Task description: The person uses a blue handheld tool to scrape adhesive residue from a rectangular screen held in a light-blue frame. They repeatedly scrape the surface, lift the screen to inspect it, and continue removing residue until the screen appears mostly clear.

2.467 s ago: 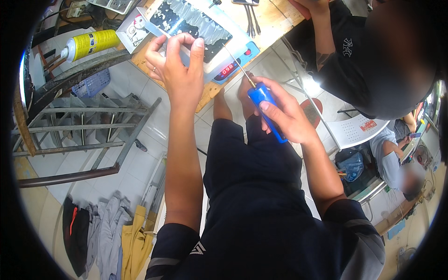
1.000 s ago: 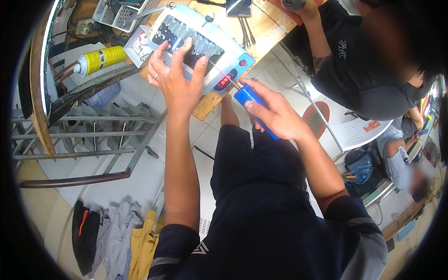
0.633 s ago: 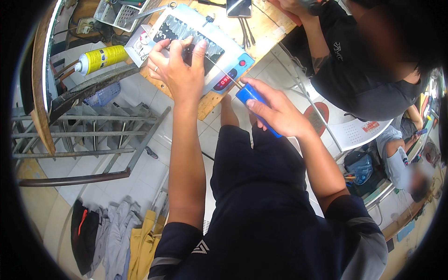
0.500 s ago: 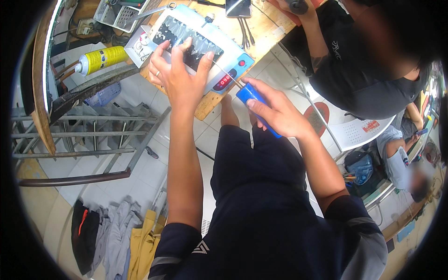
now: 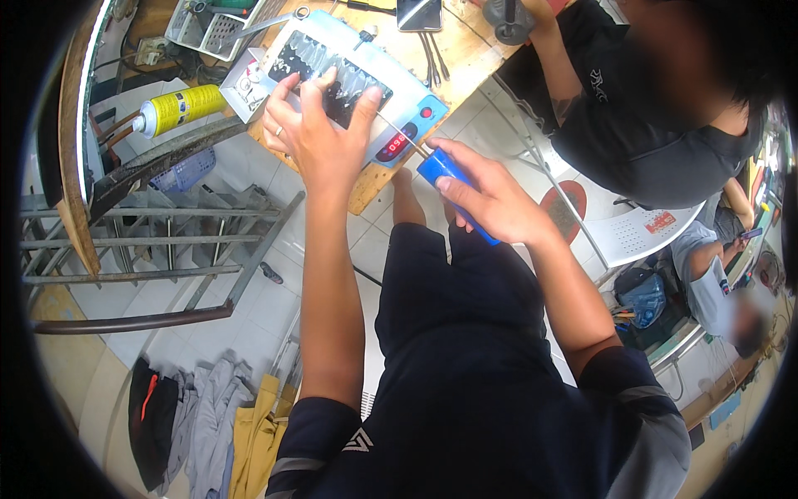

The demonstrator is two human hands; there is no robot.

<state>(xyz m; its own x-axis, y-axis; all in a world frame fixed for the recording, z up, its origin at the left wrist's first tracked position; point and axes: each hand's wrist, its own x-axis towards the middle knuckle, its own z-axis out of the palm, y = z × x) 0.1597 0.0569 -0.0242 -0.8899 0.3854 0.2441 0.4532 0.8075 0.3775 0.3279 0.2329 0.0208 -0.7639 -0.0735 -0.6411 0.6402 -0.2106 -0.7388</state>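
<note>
A dark glass panel (image 5: 357,79) with whitish, torn-looking film lies on a blue-and-white heating machine (image 5: 407,91) at the edge of the wooden bench. My left hand (image 5: 320,137) rests on the panel with fingers spread, the thumb near its right end and the fingertips across it. In my right hand (image 5: 490,191) is a blue-handled tool (image 5: 440,170), gripped between thumb and fingers. Its thin metal shaft (image 5: 407,137) points up-left past the machine's red display, toward the panel's edge by my left thumb. The shaft's tip is hard to make out.
A phone (image 5: 420,14) and dark cables (image 5: 432,58) lie on the bench (image 5: 474,41). Left stand a yellow spray can (image 5: 179,110), a small white box (image 5: 247,83) and a tool basket (image 5: 220,33). At right, a person's hand (image 5: 544,21) holds a dark cylindrical object (image 5: 507,21).
My left hand stays on the panel, and my right hand with the blue-handled tool shifts only slightly. The other person's dark object has moved down and left.
</note>
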